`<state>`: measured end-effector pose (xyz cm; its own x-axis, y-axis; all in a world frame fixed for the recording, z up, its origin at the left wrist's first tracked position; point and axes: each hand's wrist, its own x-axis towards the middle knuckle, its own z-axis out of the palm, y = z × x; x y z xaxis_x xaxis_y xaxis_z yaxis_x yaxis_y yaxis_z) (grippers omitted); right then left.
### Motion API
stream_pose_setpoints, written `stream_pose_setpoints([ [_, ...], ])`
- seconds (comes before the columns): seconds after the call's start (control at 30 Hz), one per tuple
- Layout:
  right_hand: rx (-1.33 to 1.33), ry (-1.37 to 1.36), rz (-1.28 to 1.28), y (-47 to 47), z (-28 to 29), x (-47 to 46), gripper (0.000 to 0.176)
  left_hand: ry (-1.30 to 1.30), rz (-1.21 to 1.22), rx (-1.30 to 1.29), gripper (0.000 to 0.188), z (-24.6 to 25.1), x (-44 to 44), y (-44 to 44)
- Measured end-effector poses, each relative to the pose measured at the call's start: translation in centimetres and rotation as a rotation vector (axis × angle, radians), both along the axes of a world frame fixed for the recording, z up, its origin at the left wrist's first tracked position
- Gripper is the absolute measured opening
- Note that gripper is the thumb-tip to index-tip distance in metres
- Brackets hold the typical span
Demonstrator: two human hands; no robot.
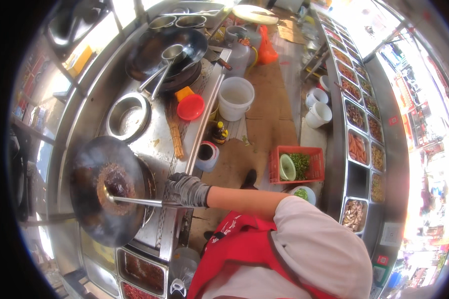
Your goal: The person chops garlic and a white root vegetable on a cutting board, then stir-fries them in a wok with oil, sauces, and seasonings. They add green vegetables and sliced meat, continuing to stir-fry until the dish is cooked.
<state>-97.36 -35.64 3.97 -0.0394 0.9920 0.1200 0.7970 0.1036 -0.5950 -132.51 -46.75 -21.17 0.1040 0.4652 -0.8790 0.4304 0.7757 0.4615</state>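
My right hand (187, 190), in a grey-striped knit glove, grips the handle of a metal ladle (136, 201). The ladle's bowl rests in the middle of a large dark wok (84, 179). A brown, glossy layer of sauce or oil (118, 177) lies in the wok, and a haze like steam or smoke hangs over it. My left hand is out of view. Beyond the wok, stacked metal pots (128, 116) sit on the steel counter (155, 136). A bamboo wok brush (175, 138) lies close to the counter's edge, beside a red plastic bowl (191, 107).
A second wok (146, 52) holds metal ladles; a cleaver (219, 59) lies beside it. Steel trays of chilli (140, 269) stand near me. On the floor are a white bucket (235, 99), a gas cylinder (239, 56) and a red crate (316, 164). Food trays (357, 145) line the right.
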Motion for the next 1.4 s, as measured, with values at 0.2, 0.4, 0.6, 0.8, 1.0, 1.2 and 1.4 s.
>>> stream_pose_setpoints([
  [0.2, -0.125, 0.177, -0.09, -5.6, 0.2, 16.0, 0.038, 0.06, -0.113, 0.074, 0.018, 2.6, 15.0, 5.1],
  [0.4, -0.266, 0.215, -0.429, -13.5, 0.4, 30.0, 0.04, 0.131, -0.272, 0.125, 0.018, 6.6, 23.3, 6.6],
  [0.6, -0.399, 0.134, -0.494, -14.8, 0.7, 44.3, 0.043, 0.32, -0.923, 0.337, 0.019, 8.5, 34.1, 11.0],
  [0.8, -0.593, 0.149, -0.767, -20.8, -1.7, 57.9, 0.043, 0.145, -0.897, 0.726, 0.02, 10.6, 56.4, 19.7],
  [1.0, -1.056, 0.298, -1.052, -27.4, -5.0, 66.2, 0.048, -0.11, -0.854, 0.945, 0.02, 19.7, 83.6, 27.0],
  [1.2, -1.344, 0.524, -0.961, -33.3, -15.7, 70.4, 0.051, -0.23, -1.038, 1.071, 0.02, 26.2, 104.1, 28.6],
  [1.4, -1.154, 0.66, -0.906, -32.2, -17.9, 86.9, 0.054, -0.005, -1.01, 1.37, 0.028, 28.8, 122.6, 33.0],
])
